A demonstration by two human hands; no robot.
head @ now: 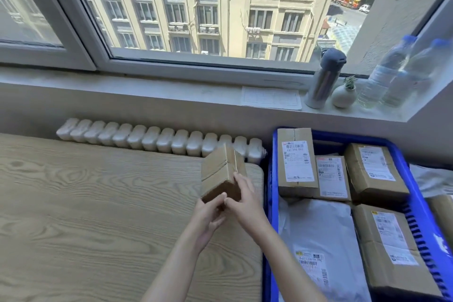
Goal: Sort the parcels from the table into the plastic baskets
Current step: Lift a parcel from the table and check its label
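1. Parcel (221,174): held tilted over the table (98,203), far right corner, just beside the blue basket (270,191).
2. Left hand (208,218) and right hand (245,198) both grip its near end, probably turning it to find the label.

Both hands (228,206) hold a cardboard parcel (221,174) beside the blue basket (270,179).

The cardboard box (221,174) in the grip is plain brown with paler seam lines. Under the grip, the table (98,216) is light beige with swirling wood grain. Right of the grip, the basket (270,191) is bright blue. Its parcels (375,179) are brown with white, black-barcoded labels, and one mailer (316,223) is pale grey. Beyond the grip, the radiator (147,138) is white.
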